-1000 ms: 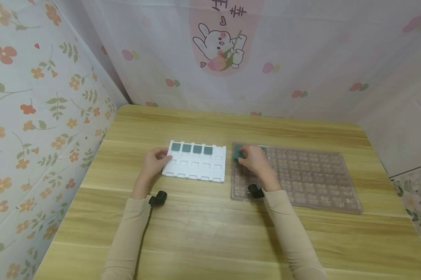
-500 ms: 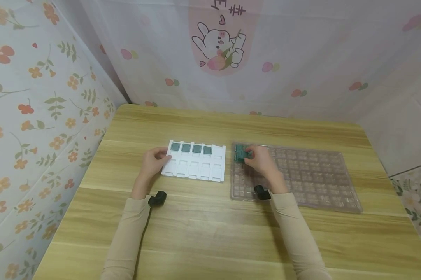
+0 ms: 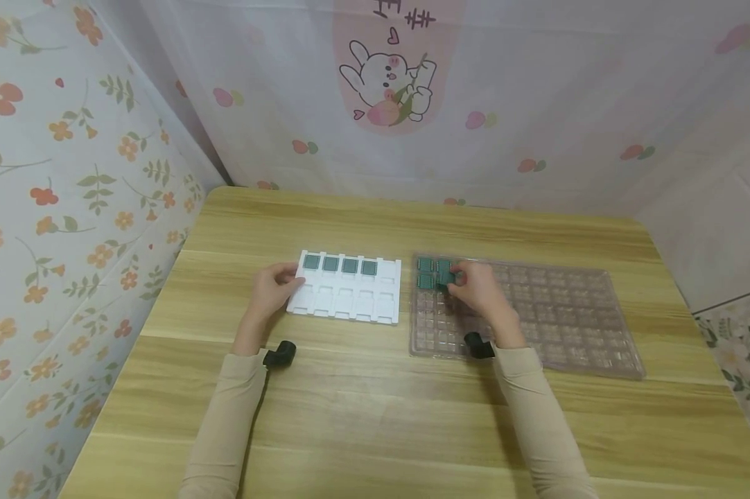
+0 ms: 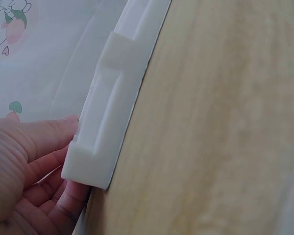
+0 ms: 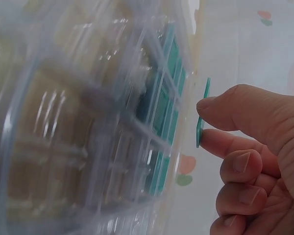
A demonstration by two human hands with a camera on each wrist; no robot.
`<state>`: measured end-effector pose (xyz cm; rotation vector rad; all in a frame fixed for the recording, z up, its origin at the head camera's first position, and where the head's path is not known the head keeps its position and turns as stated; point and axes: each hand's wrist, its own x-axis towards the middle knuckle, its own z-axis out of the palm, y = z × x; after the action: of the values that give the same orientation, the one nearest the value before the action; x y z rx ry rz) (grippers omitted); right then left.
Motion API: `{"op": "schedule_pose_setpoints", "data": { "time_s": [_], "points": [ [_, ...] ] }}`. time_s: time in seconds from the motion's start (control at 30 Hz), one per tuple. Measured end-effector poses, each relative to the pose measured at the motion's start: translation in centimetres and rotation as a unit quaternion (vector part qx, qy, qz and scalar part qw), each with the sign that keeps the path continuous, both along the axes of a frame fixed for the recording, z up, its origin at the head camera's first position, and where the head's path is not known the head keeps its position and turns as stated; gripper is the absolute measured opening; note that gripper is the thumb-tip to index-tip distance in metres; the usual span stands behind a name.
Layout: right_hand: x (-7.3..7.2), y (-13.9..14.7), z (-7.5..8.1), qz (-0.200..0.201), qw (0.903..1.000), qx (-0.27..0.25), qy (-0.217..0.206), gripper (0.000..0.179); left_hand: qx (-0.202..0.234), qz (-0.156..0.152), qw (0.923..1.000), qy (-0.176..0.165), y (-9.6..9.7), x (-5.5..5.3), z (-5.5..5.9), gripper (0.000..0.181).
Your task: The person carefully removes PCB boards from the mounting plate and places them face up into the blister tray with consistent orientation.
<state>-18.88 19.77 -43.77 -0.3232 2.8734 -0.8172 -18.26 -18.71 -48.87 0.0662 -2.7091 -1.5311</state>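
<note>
My left hand grips the left end of a white tray, its thumb on the edge in the left wrist view. Several small green circuit boards fill most of the tray's far row; the pocket at that row's right end holds none. Over the left end of a clear plastic tray, my right hand pinches another thin green circuit board between thumb and forefinger. The right wrist view shows this board edge-on, raised off the tray. More green boards sit in the clear tray's far left pockets.
Both trays lie flat on a wood-grain table, with a narrow gap between them. A printed white curtain hangs behind the table, and a floral curtain is on the left. Each wrist carries a black camera mount.
My right hand has shifted right across the clear tray's left end, so more green boards show there. My left hand and the white tray stay in place.
</note>
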Motion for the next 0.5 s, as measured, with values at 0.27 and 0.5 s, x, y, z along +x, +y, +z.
{"op": "schedule_pose_setpoints", "data": {
  "time_s": [0.27, 0.5],
  "points": [
    [0.1, 1.1, -0.1, -0.011, 0.9997, 0.021, 0.000, 0.033, 0.001, 0.004, 0.9999, 0.010, 0.0, 0.0, -0.2, 0.033],
    [0.3, 2.0, -0.4, -0.013, 0.9995, 0.026, 0.013, 0.030, 0.000, 0.005, 0.9999, 0.009, 0.1, 0.0, -0.1, 0.033]
  ]
}}
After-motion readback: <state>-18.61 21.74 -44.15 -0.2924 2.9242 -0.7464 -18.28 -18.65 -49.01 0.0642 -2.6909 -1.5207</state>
